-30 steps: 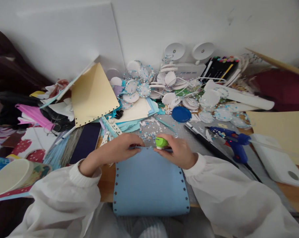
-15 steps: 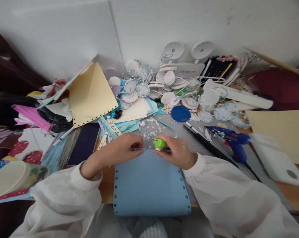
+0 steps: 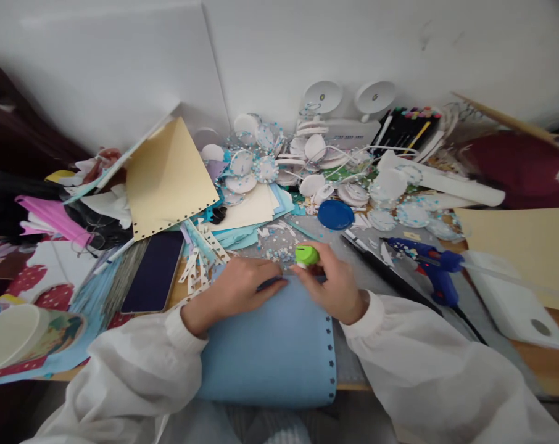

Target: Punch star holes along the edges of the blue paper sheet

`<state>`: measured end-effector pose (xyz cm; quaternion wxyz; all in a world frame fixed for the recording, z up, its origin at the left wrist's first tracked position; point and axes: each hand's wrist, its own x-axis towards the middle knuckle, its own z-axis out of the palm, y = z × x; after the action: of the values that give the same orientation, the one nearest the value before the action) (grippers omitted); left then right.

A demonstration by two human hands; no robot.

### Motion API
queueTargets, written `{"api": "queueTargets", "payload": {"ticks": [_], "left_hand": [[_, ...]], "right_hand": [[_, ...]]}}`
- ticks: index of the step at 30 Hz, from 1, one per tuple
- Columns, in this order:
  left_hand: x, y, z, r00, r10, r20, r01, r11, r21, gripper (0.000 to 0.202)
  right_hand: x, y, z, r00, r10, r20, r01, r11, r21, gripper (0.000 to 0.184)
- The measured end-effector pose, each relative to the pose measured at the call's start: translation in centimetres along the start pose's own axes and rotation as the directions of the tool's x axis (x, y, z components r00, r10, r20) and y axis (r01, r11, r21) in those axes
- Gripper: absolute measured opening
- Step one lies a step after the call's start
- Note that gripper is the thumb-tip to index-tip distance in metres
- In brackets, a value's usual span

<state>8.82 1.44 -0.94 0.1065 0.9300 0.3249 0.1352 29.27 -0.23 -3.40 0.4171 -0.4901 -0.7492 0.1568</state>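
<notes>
As you look down through the head view, the sky-blue flat paper-like sheet [image 3: 270, 351] lies right before you, its near part curving over the desk's front edge at six o'clock. Take its middle as the dial: a row of small flower-shaped holes runs down its right edge from two to four o'clock, while your left sleeve [image 3: 145, 364] covers much of the left edge, so which way its long axis runs cannot be told.

Your left hand [image 3: 242, 283] has thumb and fingers narrowed on the sheet's far edge, pinching it. From those fingertips, the small lime-green rounded punch with a white base [image 3: 307, 254] sits near, at two o'clock, gripped in your right hand [image 3: 337, 287], the nearer one to it. Everything turns on that base against the far edge; whether the edge sits inside its slot you cannot tell.

From the punch, the round blue plastic lid [image 3: 335, 214] lies at one o'clock, and loose white and blue paper bits [image 3: 279, 251] at ten.
</notes>
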Motion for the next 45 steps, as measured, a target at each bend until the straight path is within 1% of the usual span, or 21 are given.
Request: {"api": "queueTargets", "payload": {"ticks": [2, 4, 5, 7, 9, 11, 13, 15, 19, 23, 28, 31, 35, 39, 43, 45], "left_hand": [[-0.4, -0.5, 0.4, 1.000, -0.008, -0.011, 0.008, 1.000, -0.010, 0.021], [-0.9, -0.9, 0.8, 0.999, -0.044, -0.003, 0.044, 0.999, 0.002, 0.019], [-1.1, -1.0, 0.9, 0.998, -0.067, 0.000, 0.067, 0.998, 0.009, 0.019], [-1.3, -1.1, 1.2, 0.993, -0.115, -0.012, 0.115, 0.993, 0.022, 0.020], [-1.4, -1.1, 1.3, 0.990, -0.137, -0.036, 0.139, 0.990, 0.038, 0.020], [-1.4, -1.0, 1.3, 0.990, -0.130, -0.057, 0.133, 0.989, 0.059, 0.020], [-1.5, -0.9, 1.4, 0.992, -0.107, -0.073, 0.113, 0.990, 0.083, 0.020], [-1.5, -0.8, 1.5, 0.992, -0.088, -0.089, 0.097, 0.990, 0.101, 0.020], [-1.5, -0.6, 1.7, 0.994, -0.057, -0.094, 0.067, 0.992, 0.107, 0.020], [-1.5, -0.6, 1.8, 0.995, -0.052, -0.091, 0.062, 0.992, 0.111, 0.020], [-1.5, -0.5, 1.6, 0.995, -0.056, -0.078, 0.064, 0.993, 0.097, 0.016], [-1.4, -0.4, 1.6, 0.995, -0.069, -0.066, 0.075, 0.993, 0.086, 0.017], [-1.4, -0.4, 1.7, 0.996, -0.055, -0.075, 0.062, 0.994, 0.086, 0.017], [-1.4, -0.4, 1.8, 0.995, -0.051, -0.088, 0.058, 0.995, 0.082, 0.016], [-1.4, -0.3, 1.7, 0.993, -0.073, -0.095, 0.081, 0.994, 0.075, 0.015], [-1.3, -0.3, 1.6, 0.992, -0.072, -0.107, 0.080, 0.994, 0.073, 0.015]], "right_hand": [[0.6, 0.0, -0.5, 1.000, 0.005, -0.002, -0.005, 0.998, 0.057, 0.029], [1.1, 0.2, -1.0, 1.000, -0.029, -0.011, 0.030, 0.993, 0.116, 0.025], [1.3, 0.3, -1.2, 0.999, -0.042, 0.003, 0.042, 0.988, 0.146, 0.024], [1.5, 0.6, -1.2, 0.995, -0.051, 0.088, 0.032, 0.977, 0.212, 0.029], [1.3, 0.9, -0.9, 0.976, -0.072, 0.207, 0.016, 0.966, 0.258, 0.038], [1.0, 1.1, -0.5, 0.951, -0.124, 0.285, 0.047, 0.964, 0.263, 0.040], [0.9, 1.2, -0.2, 0.931, -0.183, 0.317, 0.108, 0.965, 0.239, 0.036], [0.8, 1.2, 0.0, 0.918, -0.222, 0.328, 0.153, 0.963, 0.223, 0.033], [0.9, 1.2, 0.1, 0.911, -0.243, 0.332, 0.177, 0.960, 0.218, 0.036], [0.8, 1.2, 0.1, 0.911, -0.226, 0.344, 0.159, 0.964, 0.212, 0.038], [0.9, 1.0, 0.0, 0.893, -0.213, 0.395, 0.108, 0.957, 0.271, 0.042], [1.0, 1.0, 0.0, 0.887, -0.204, 0.415, 0.090, 0.956, 0.278, 0.043], [0.9, 1.1, 0.0, 0.881, -0.193, 0.432, 0.084, 0.962, 0.259, 0.044], [0.8, 1.3, 0.0, 0.874, -0.208, 0.440, 0.110, 0.965, 0.238, 0.045], [0.9, 1.2, 0.0, 0.878, -0.204, 0.434, 0.108, 0.966, 0.234, 0.047], [0.9, 1.2, 0.1, 0.883, -0.200, 0.424, 0.104, 0.966, 0.238, 0.044]]}}
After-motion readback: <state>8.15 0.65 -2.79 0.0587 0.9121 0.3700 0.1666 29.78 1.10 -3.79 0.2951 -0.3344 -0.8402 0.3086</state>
